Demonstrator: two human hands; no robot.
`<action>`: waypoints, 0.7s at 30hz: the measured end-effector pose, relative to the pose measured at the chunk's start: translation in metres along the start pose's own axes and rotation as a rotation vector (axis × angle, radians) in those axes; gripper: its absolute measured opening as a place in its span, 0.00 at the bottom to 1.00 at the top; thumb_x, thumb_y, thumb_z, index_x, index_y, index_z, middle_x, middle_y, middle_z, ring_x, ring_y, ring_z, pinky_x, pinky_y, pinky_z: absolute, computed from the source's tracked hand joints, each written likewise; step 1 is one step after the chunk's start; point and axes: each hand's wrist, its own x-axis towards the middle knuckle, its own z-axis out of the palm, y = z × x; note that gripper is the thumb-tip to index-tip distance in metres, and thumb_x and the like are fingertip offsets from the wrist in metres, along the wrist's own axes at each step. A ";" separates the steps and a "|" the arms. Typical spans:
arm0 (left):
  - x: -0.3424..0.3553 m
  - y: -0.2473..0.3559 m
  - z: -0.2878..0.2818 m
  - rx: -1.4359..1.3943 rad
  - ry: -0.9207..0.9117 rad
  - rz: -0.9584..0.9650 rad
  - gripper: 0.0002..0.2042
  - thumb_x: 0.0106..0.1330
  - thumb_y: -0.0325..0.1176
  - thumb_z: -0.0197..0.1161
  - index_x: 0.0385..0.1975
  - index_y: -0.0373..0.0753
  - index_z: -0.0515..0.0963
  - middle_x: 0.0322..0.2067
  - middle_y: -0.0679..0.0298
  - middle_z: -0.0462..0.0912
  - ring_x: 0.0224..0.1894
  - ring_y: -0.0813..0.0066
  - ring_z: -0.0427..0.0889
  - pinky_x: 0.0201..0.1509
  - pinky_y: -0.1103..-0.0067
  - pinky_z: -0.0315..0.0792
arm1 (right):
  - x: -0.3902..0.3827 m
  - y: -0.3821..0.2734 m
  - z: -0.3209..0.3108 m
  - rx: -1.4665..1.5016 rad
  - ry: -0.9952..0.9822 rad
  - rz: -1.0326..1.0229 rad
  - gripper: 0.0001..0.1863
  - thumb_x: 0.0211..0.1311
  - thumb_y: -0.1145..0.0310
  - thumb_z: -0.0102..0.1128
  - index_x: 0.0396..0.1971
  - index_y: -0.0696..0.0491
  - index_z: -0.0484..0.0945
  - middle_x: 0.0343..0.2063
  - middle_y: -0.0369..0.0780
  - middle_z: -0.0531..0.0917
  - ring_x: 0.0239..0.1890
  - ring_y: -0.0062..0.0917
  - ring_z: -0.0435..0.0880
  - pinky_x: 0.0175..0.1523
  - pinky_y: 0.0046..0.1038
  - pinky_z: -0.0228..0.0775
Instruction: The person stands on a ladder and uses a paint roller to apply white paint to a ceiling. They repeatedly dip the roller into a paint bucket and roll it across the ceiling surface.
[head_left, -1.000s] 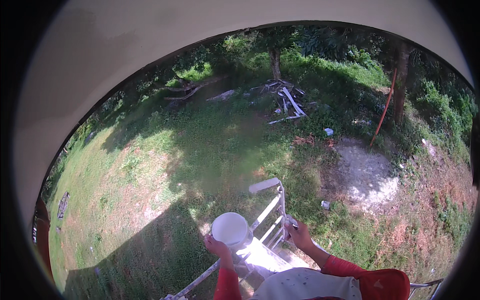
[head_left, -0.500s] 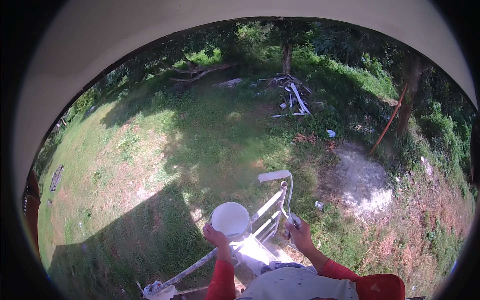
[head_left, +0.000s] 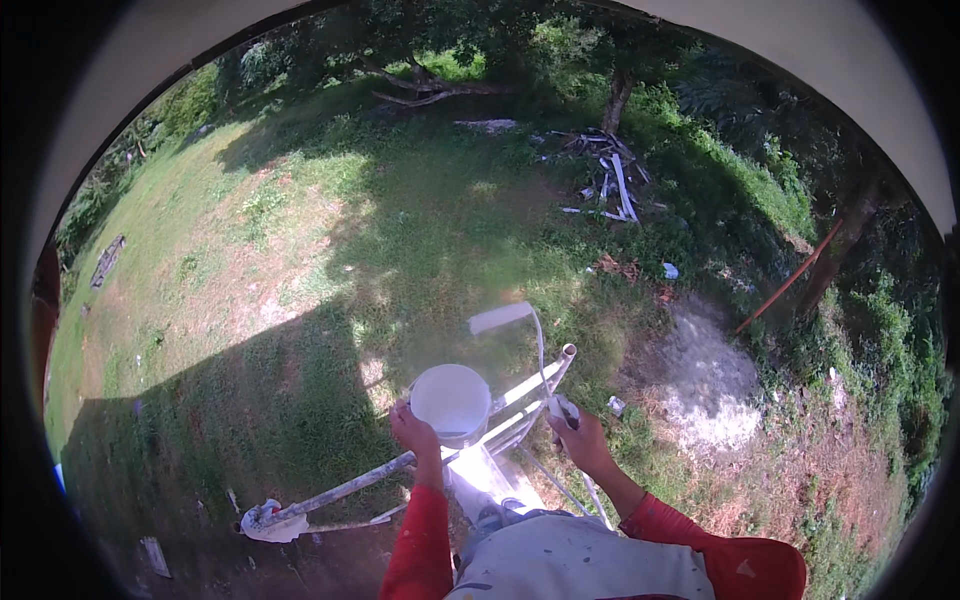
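Observation:
My left hand (head_left: 416, 430) grips a round white bucket (head_left: 450, 395) at its left rim; its contents look white, though the level is unclear. My right hand (head_left: 580, 440) holds the grip (head_left: 560, 410) of a paint roller. Its bent wire frame rises to a white roller sleeve (head_left: 500, 318) above and right of the bucket. Paint-spattered metal scaffold tubes (head_left: 350, 485) run below and beside both hands, over a sunlit pale platform (head_left: 475, 470) under me. My speckled grey shirt (head_left: 560, 560) shows at the bottom.
A grassy yard (head_left: 250, 260) lies below, with a plank pile (head_left: 620, 185), tree trunks (head_left: 615, 105), an orange pole (head_left: 785, 280) and a pale gravel patch (head_left: 705, 380). A white-smeared object (head_left: 275, 525) sits on the left tube's end. An overhanging pale ceiling edge (head_left: 890, 70) arches above.
My view has tilted downward. In the picture, both hands, the bucket and the roller sit higher, and the roller sleeve has swung leftward, toward over the bucket. Both hands keep their holds.

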 end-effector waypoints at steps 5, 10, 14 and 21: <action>0.007 -0.017 -0.003 0.170 0.049 0.025 0.19 0.83 0.44 0.53 0.33 0.35 0.75 0.26 0.69 0.74 0.29 0.80 0.68 0.34 0.74 0.66 | 0.013 0.001 -0.001 -0.213 -0.024 0.060 0.23 0.73 0.64 0.65 0.64 0.56 0.79 0.29 0.34 0.83 0.27 0.14 0.73 0.33 0.25 0.68; 0.007 -0.025 -0.009 0.156 0.019 0.033 0.20 0.82 0.44 0.52 0.37 0.32 0.80 0.28 0.56 0.83 0.30 0.67 0.79 0.39 0.66 0.73 | 0.012 -0.016 -0.005 -0.278 -0.165 0.056 0.24 0.72 0.71 0.62 0.66 0.60 0.76 0.32 0.35 0.83 0.28 0.16 0.75 0.34 0.26 0.69; 0.004 -0.019 -0.009 0.102 -0.006 0.045 0.20 0.82 0.43 0.51 0.37 0.33 0.81 0.28 0.58 0.84 0.30 0.68 0.80 0.39 0.67 0.73 | 0.013 -0.041 -0.004 -0.574 -0.254 -0.063 0.22 0.71 0.69 0.62 0.62 0.62 0.79 0.38 0.44 0.84 0.32 0.29 0.81 0.40 0.33 0.73; -0.008 -0.021 -0.012 0.009 0.002 0.043 0.20 0.83 0.45 0.53 0.35 0.34 0.79 0.27 0.62 0.81 0.30 0.74 0.77 0.38 0.71 0.73 | 0.023 -0.065 0.030 -0.878 -0.439 -0.202 0.19 0.71 0.66 0.60 0.56 0.60 0.82 0.39 0.54 0.85 0.41 0.49 0.86 0.47 0.45 0.75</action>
